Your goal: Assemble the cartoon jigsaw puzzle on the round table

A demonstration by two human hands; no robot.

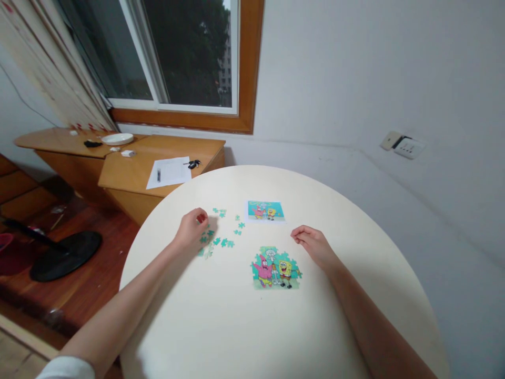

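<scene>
Curled fingers and thumb close together on my left hand (192,229), above the loose teal jigsaw pieces (224,242) on the left of the round table. Anything inside its fingers is hidden. My right hand (313,244) hovers right of the reference picture card (266,211), fingertips drawn together and no piece showing between them. Below and left of it lies the partly assembled jigsaw puzzle (276,269), with pink, yellow and pale teal cartoon figures. Its lower edge is straight, while knobs and notches run along the top and sides.
The round white table (252,331) stands by the wall. Beyond its far left edge, a wooden cabinet (165,145) carries a paper sheet (170,172), keys (194,164) and a white plate (117,139). A black round stand base (66,256) rests on the floor at left.
</scene>
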